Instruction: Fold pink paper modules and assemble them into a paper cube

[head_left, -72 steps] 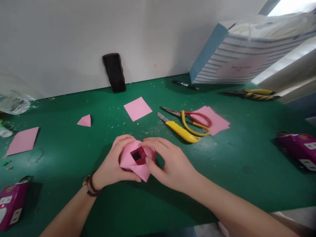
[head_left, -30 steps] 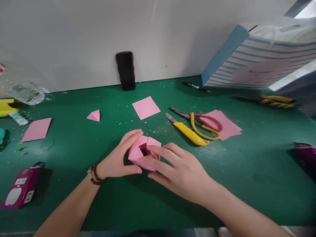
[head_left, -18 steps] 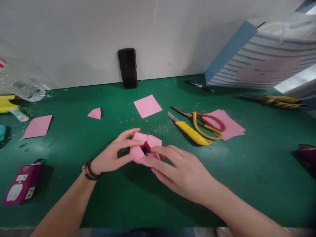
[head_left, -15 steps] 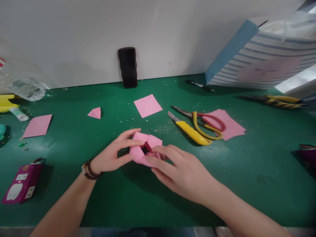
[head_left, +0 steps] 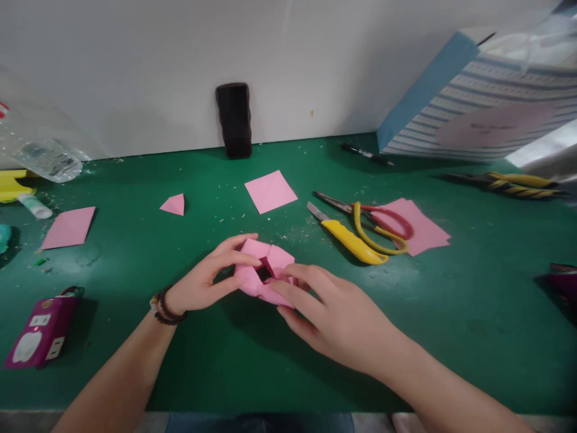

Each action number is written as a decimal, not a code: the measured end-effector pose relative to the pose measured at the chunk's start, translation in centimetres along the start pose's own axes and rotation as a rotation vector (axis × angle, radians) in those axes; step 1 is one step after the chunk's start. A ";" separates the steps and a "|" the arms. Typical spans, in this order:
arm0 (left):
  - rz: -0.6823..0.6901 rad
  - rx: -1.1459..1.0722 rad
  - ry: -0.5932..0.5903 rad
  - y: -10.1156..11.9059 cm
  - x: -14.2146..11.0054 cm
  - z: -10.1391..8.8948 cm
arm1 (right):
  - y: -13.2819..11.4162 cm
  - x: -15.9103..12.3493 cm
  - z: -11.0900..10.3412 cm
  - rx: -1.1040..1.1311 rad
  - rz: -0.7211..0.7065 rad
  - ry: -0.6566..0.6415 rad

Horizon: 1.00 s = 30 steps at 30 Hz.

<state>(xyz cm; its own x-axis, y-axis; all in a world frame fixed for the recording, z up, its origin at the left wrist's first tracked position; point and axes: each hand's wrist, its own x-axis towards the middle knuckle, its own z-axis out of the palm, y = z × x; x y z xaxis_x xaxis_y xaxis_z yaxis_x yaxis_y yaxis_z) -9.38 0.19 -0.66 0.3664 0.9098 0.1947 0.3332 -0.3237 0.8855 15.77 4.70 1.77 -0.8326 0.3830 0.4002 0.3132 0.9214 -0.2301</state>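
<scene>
Head view
Folded pink form [head_left: 278, 257]: one, mid-worktop [head_left: 216, 373], panels seemingly joined, central opening uncovered
Left hand [head_left: 196, 287]: grip pinching its 9 o'clock side
Right hand [head_left: 336, 307]: grip pinching its 4 o'clock flap
Small folded piece [head_left: 174, 204]: one, 10 o'clock
Unfolded sheets: one [head_left: 270, 192] at 12, one [head_left: 70, 228] at 9, overlapping pile [head_left: 428, 228] towards 3, count unclear

Room to pass: table [head_left: 451, 325] right of centre, between scissors [head_left: 383, 228] and right forearm; lower centre, between forearms; left of centre, between purple device [head_left: 42, 331] and left hand [head_left: 202, 282]. In the way: cutter [head_left: 351, 240] and scissors, upper right of right hand [head_left: 333, 307]; pliers [head_left: 509, 183], right side; bag [head_left: 478, 108], upper right; wall [head_left: 148, 66] across top, phone [head_left: 234, 120] against it; bottle [head_left: 49, 159], upper left. Paper square [head_left: 271, 192] near centre lies flat, low obstacle.
</scene>
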 end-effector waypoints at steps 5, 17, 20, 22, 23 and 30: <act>-0.008 0.012 0.004 -0.2 0.0 0.1 | -0.3 0.2 -0.5 -0.086 -0.005 -0.063; -0.038 0.043 0.004 -0.1 -0.2 0.2 | -0.4 0.1 -0.3 -0.215 -0.066 -0.034; -0.047 0.049 -0.002 -0.1 -0.1 0.2 | -0.5 0.1 -0.4 -0.223 -0.073 -0.041; -0.053 0.049 -0.007 -0.1 -0.1 0.1 | -0.5 0.1 -0.4 -0.229 -0.075 -0.046; -0.054 0.048 -0.007 -0.1 -0.1 0.1 | -0.5 0.0 -0.5 -0.230 -0.077 -0.049; -0.067 0.047 -0.002 -0.3 -0.2 0.2 | -0.6 -0.1 -0.3 -0.237 -0.076 -0.050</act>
<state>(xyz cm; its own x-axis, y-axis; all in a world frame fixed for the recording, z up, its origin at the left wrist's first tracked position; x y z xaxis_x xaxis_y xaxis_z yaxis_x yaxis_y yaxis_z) -9.37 0.10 -1.03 0.3435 0.9295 0.1345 0.3972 -0.2736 0.8760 15.79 4.16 2.18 -0.8775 0.3136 0.3630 0.3421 0.9395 0.0154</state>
